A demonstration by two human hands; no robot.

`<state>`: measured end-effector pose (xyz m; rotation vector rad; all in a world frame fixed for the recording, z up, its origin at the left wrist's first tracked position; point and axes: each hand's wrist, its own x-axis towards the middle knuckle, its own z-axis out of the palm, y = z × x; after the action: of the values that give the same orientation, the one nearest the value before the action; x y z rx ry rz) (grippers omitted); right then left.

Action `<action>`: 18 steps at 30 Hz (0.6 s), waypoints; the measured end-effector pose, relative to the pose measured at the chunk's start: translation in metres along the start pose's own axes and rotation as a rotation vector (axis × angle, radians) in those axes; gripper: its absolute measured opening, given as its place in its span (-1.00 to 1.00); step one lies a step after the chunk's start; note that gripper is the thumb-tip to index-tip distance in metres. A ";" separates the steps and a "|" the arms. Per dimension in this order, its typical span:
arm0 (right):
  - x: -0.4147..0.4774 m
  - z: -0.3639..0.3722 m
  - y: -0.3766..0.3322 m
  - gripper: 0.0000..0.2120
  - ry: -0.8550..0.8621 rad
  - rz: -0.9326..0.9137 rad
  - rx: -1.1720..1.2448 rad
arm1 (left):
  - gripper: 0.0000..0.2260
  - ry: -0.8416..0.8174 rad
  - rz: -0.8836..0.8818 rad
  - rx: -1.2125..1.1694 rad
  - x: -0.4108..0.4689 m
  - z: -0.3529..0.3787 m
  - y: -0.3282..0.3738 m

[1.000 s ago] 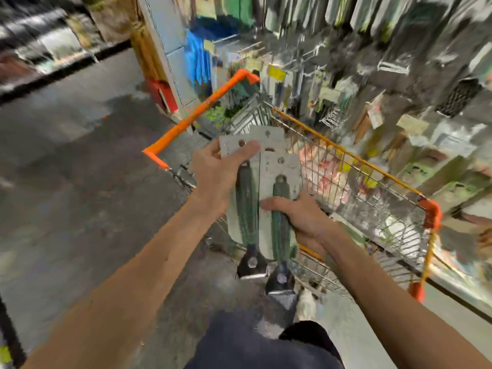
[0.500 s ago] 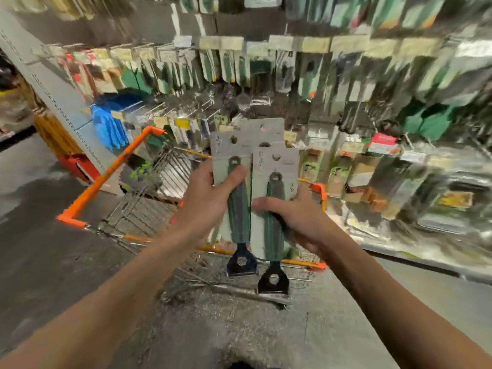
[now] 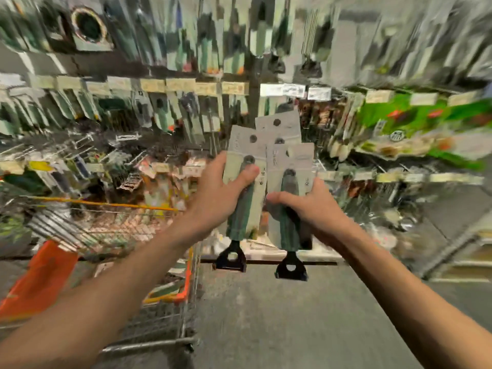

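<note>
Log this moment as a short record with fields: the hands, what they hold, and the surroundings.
Hands: left hand grips the left scraper; right hand grips the right scraper.
Items: both carded, with green handles and black heads pointing down, held upright side by side.
Extra: a third card shows behind them; which hand holds it cannot be told.
Surroundings: shopping cart with orange trim at the left; display wall of hanging packs ahead, blurred; grey floor below.
</note>
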<state>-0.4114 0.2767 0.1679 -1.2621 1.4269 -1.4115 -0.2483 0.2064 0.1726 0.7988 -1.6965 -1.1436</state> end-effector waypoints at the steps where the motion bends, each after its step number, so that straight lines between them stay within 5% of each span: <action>1: 0.003 -0.021 -0.004 -0.78 0.011 -0.022 -0.031 | -0.90 -0.011 0.020 -0.022 0.008 0.018 0.004; 18: 0.153 -0.238 -0.059 -0.82 0.224 -0.254 -0.173 | -0.87 -0.084 0.170 -0.159 0.237 0.214 0.043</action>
<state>-0.6681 0.1925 0.2715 -1.4736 1.6108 -1.6706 -0.5366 0.0896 0.2571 0.5046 -1.6831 -1.1903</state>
